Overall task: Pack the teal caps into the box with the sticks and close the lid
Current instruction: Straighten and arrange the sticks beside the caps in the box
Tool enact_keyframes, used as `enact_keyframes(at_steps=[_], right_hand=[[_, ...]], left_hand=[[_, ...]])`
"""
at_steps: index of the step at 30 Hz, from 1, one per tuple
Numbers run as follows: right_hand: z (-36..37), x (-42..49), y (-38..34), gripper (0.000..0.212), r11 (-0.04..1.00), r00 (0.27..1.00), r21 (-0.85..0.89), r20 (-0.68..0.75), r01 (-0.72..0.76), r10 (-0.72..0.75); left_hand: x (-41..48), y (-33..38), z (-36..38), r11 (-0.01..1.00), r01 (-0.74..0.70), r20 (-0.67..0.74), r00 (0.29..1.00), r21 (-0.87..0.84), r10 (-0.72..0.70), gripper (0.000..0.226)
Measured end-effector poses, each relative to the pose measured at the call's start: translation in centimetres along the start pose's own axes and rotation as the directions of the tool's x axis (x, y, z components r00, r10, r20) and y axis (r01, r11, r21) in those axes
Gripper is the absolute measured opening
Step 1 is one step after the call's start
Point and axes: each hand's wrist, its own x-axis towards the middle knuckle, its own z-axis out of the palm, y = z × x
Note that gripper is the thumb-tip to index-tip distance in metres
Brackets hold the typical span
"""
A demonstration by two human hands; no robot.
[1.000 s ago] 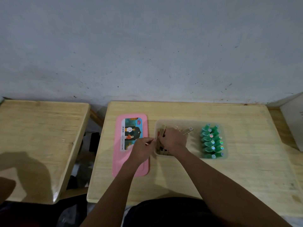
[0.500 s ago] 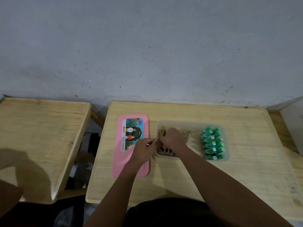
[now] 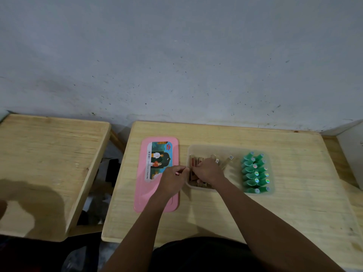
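Note:
A clear plastic box (image 3: 216,148) lies on the wooden desk. Brown sticks (image 3: 196,160) fill its left part, and several teal caps (image 3: 254,173) are packed in rows at its right end. The pink lid (image 3: 144,197), with a picture label, lies flat just left of the box. My left hand (image 3: 172,179) is over the lid's right edge, its fingertips pinching the box's left rim. My right hand (image 3: 208,171) is inside the box, fingers curled down around the sticks; its fingertips are hidden.
A second wooden desk (image 3: 49,163) stands to the left across a dark gap. The grey wall runs right behind both desks. A pale upright panel (image 3: 353,154) stands at the far right.
My left hand has slid right to the box's left rim and now meets my right hand. The right hand stays on the sticks. Caps and lid have not moved.

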Motion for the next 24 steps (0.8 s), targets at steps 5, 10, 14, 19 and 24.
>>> enact_keyframes(at_steps=[5, 10, 14, 19, 24], right_hand=[[-0.3, -0.1, 0.1, 0.025, 0.985, 0.999, 0.175, 0.05, 0.001, -0.01], [-1.9, -0.9, 0.5, 0.024, 0.985, 0.99, 0.167, 0.127, 0.042, -0.064], [-4.1, -1.7, 1.1, 0.023, 0.972, 0.969, -0.228, -0.223, 0.052, -0.104], [-5.1, -1.4, 2.7, 0.02, 0.838, 0.93, -0.542, -0.336, -0.064, -0.146], [-5.1, -1.3, 4.4, 0.032, 0.868, 0.915, -0.49, -0.379, -0.075, -0.135]], left_hand=[[-0.1, 0.2, 0.1, 1.0, 0.003, -0.01, 1.0, 0.029, -0.002, 0.022], [-0.2, 0.2, 0.1, 1.0, 0.003, -0.025, 1.0, 0.027, -0.002, 0.024], [-0.3, 0.4, 0.1, 1.0, 0.018, -0.028, 0.999, 0.014, -0.017, 0.023], [-0.4, 0.5, 0.2, 1.0, 0.02, -0.037, 0.999, 0.021, -0.019, 0.027], [-0.4, 0.4, 0.3, 1.0, 0.019, -0.06, 0.998, 0.015, -0.018, 0.028]])
